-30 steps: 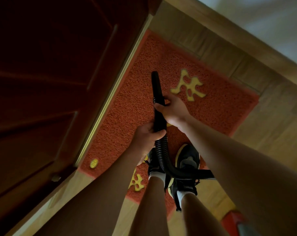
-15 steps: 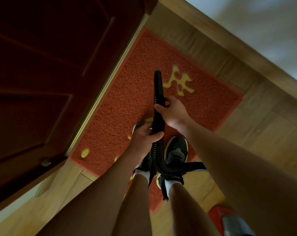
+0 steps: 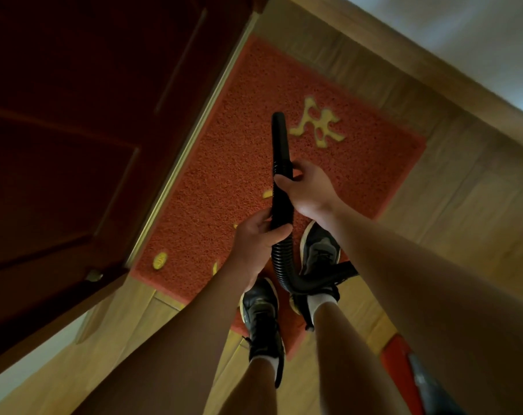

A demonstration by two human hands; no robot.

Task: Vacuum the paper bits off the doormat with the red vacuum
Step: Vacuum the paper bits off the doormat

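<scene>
The right hand (image 3: 309,193) grips the black nozzle (image 3: 279,145) of the vacuum from the right side, fingers curled round it. The left hand (image 3: 255,244) is closed round the same tube a little lower, where the ribbed hose (image 3: 281,262) begins. Both grips are the same as one second ago. The nozzle points forward and down over the red doormat (image 3: 233,181), and its tip is just beside the yellow figure (image 3: 317,127) woven in the mat; whether the tip touches the pile cannot be told. What has changed is the stance: the left shoe (image 3: 261,310) has stepped back to the near edge of the mat, while the right shoe (image 3: 318,250) stays further in, so more of the near part of the mat is uncovered. This probably means the person makes room to sweep the nozzle over that area. Paper bits cannot be told apart from the yellow marks in this dim light. The hose bends behind the legs toward the red vacuum (image 3: 396,357) on the wooden floor (image 3: 463,235) at lower right. The dark door (image 3: 89,145) stands along the left edge of the mat.
</scene>
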